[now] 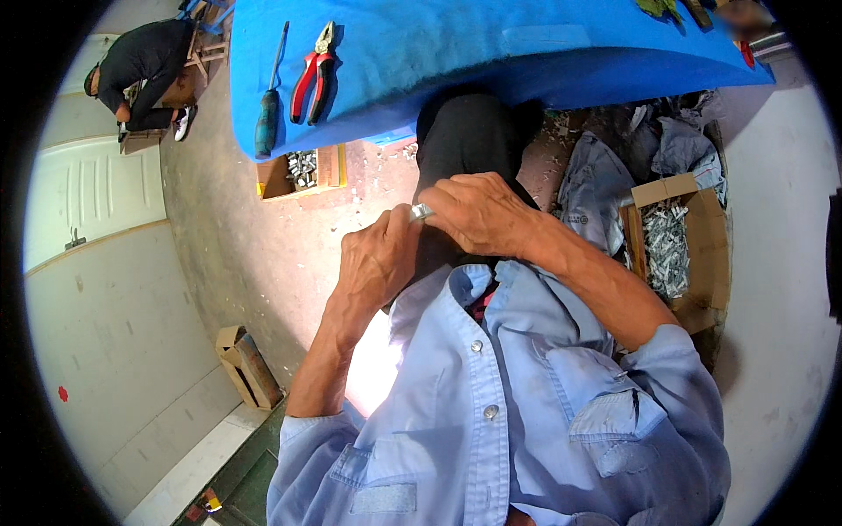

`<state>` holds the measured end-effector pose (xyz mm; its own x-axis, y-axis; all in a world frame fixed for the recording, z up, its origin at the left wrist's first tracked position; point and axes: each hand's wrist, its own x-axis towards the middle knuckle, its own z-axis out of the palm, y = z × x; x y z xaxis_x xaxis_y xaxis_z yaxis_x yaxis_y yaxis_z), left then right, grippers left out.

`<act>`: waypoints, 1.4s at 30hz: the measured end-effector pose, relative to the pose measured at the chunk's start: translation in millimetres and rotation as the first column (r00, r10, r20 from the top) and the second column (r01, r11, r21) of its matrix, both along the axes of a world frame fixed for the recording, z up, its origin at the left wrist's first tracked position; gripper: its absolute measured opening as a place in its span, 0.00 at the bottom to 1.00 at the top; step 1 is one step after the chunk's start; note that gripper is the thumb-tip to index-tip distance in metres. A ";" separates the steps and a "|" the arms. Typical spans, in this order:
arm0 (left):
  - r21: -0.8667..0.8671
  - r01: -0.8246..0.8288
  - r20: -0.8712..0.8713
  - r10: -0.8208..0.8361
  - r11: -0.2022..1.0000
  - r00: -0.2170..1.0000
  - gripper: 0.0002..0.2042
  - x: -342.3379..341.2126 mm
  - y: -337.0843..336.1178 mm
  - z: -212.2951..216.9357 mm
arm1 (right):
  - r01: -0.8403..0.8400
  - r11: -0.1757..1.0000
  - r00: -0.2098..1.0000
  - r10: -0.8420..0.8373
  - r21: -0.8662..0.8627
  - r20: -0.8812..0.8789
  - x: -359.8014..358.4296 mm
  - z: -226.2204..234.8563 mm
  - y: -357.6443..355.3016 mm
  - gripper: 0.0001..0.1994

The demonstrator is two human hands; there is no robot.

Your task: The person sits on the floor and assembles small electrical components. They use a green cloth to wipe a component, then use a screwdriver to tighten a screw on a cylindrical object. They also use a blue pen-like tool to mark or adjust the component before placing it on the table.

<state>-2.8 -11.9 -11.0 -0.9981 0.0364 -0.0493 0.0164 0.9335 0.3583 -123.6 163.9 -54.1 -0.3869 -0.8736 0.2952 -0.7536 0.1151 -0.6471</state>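
Over my lap, my two hands meet at a small silvery metal piece [422,212]. My left hand [379,254] is closed, its thumb and finger pinching one end. My right hand [481,213] has curled fingers gripping the other end. Most of the piece is hidden by the fingers, so its full shape does not show. Beyond my hands, on the blue-covered table [421,53], lie red-and-black handled pliers [313,77] and a screwdriver [268,114] with a teal handle.
Below the table stands a cardboard box [332,167] of small metal parts. At my right, another open box [707,250] holds silvery pieces, beside grey cloth or sacks [596,188]. A narrow carton [249,368] is at left. Another person [145,70] sits bent over at far left.
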 end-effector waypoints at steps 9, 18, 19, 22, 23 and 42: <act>0.001 -0.077 0.015 0.077 0.997 0.997 0.05 8.2 3.0 -5.2 | 0.007 1.000 0.999 -0.006 0.025 -0.038 5.2 -1.6 -3.3 0.09; 0.044 -0.162 -0.048 0.164 0.986 0.985 0.07 8.6 14.6 -10.4 | 0.029 0.999 0.998 -0.029 0.013 -0.056 5.7 -4.6 -2.0 0.09; 0.055 -0.165 -0.067 0.168 0.985 0.983 0.07 8.8 15.3 -11.7 | 0.032 0.999 0.998 -0.031 0.018 -0.054 5.9 -4.2 -1.7 0.09; 0.028 -0.158 -0.130 0.161 0.987 0.978 0.03 12.4 16.5 -18.9 | 0.041 0.999 0.998 -0.040 0.017 -0.049 6.5 -2.2 -1.6 0.09; 0.035 -0.168 -0.131 0.171 0.985 0.976 0.03 13.0 16.9 -19.9 | 0.044 0.999 0.998 -0.044 0.008 -0.051 6.9 -3.0 -2.0 0.09; 0.109 -0.237 -0.257 0.258 0.965 0.931 0.05 17.4 30.5 -42.7 | 0.115 0.990 0.988 -0.122 -0.082 -0.090 12.9 -16.5 0.1 0.10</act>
